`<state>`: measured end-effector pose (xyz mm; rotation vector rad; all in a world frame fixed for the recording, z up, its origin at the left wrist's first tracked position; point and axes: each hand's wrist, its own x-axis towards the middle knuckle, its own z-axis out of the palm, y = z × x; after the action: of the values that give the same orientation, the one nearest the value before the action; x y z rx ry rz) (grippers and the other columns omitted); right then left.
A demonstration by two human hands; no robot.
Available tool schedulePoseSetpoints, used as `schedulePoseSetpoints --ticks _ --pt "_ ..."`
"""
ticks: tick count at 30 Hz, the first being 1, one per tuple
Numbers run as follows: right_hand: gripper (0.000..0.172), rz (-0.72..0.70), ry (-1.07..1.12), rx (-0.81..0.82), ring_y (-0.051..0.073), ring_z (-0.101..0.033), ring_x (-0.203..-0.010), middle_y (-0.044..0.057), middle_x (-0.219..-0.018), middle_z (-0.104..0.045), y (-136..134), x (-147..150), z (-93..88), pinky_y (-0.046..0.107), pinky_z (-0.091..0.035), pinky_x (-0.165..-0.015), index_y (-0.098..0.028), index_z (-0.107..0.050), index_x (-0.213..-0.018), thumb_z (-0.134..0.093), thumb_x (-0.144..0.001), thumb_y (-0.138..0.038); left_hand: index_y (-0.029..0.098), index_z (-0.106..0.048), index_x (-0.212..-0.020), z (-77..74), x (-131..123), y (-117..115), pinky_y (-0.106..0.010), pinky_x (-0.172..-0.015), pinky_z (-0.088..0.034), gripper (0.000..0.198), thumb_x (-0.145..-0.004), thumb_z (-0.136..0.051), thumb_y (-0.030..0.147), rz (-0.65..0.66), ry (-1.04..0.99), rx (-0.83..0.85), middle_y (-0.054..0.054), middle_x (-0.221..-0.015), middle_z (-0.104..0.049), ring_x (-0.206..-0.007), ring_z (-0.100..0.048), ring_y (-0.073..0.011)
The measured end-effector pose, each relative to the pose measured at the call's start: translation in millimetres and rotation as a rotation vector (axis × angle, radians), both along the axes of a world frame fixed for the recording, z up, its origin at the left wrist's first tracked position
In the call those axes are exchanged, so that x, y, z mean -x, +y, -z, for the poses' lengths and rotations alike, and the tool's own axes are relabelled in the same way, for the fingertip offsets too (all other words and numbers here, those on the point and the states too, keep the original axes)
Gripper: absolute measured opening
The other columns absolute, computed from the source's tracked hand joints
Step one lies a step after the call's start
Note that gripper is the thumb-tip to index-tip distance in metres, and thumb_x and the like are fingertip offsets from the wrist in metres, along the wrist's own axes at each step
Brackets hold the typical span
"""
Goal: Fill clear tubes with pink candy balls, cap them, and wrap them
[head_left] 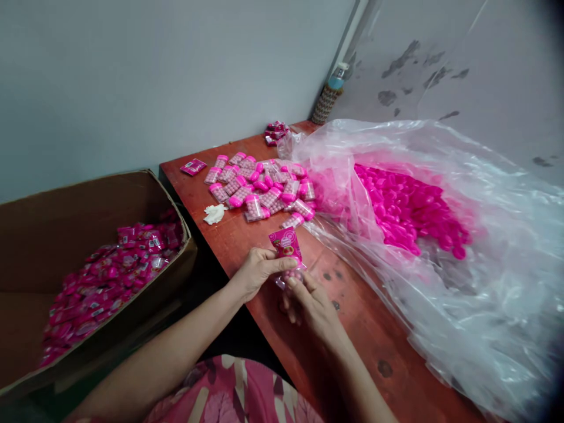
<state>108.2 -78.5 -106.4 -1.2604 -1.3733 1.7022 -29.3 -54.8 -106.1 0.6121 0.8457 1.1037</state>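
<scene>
Over the red table [374, 329], both of my hands meet at a small printed pink packet [285, 242]. My left hand [258, 273] is closed on its side, with the thumb lying across the front. My right hand [315, 302] pinches the lower end, where a clear container of small pink candies [293, 274] shows. Whether that container sits inside the packet or against it, I cannot tell. Just beyond my hands lies a pile of clear candy containers with pink caps [253, 205]. A single flat pink wrapper [192, 167] rests at the table's left edge.
On the left stands a cardboard box [187, 249] holding many pink packets [117, 273]. A large clear plastic bag [445, 317] of pink caps [409, 205] covers the table's right side. Crumpled white tissue [214, 214], more wrappers [276, 133] and a bottle [338, 76] lie farther back.
</scene>
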Motion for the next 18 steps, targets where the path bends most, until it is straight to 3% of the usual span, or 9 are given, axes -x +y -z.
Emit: schedulePoseSetpoints --ticks 3,8,14,18 --pt "0.029 0.089 -0.084 -0.090 0.008 -0.041 -0.037 -0.007 -0.051 -0.046 -1.2 1.4 0.4 0.019 -0.032 -0.036 -0.021 -0.044 -0.077 -0.050 -0.083 -0.048 0.006 -0.070 -0.067 -0.6 -1.9 -2.3 -0.023 -0.058 -0.047 0.023 -0.063 -0.075 0.028 -0.010 0.059 -0.007 -0.008 -0.064 -0.066 -0.058 -0.060 -0.0143" --pt "0.032 -0.055 0.141 0.104 0.006 -0.037 -0.031 -0.006 -0.052 -0.050 -3.5 0.4 2.7 0.016 -0.024 -0.031 -0.020 -0.041 -0.077 -0.043 -0.086 -0.050 0.006 -0.068 -0.066 0.3 -3.1 -9.5 -0.026 -0.054 -0.047 0.025 -0.063 -0.075 0.030 0.018 -0.010 0.045 -0.005 -0.057 -0.063 -0.049 -0.057 -0.0129" --pt "0.028 0.028 -0.100 -0.115 0.007 -0.042 -0.037 -0.006 -0.051 -0.047 -2.8 4.5 8.4 0.018 -0.034 -0.036 -0.020 -0.044 -0.080 -0.049 -0.084 -0.047 0.007 -0.064 -0.063 3.1 -8.4 -11.5 -0.021 -0.055 -0.048 0.026 -0.059 -0.077 0.028 -0.119 -0.097 0.072 -0.005 -0.060 -0.063 -0.054 -0.059 -0.0116" --pt "0.032 -0.028 0.110 0.062 0.007 -0.041 -0.033 -0.006 -0.052 -0.049 -5.5 7.0 9.1 0.016 -0.027 -0.030 -0.020 -0.040 -0.076 -0.046 -0.084 -0.051 0.009 -0.059 -0.061 0.6 -13.9 -17.6 -0.021 -0.039 -0.042 0.031 -0.057 -0.078 0.033 -0.095 -0.049 0.124 -0.002 -0.051 -0.057 -0.041 -0.052 -0.0108"
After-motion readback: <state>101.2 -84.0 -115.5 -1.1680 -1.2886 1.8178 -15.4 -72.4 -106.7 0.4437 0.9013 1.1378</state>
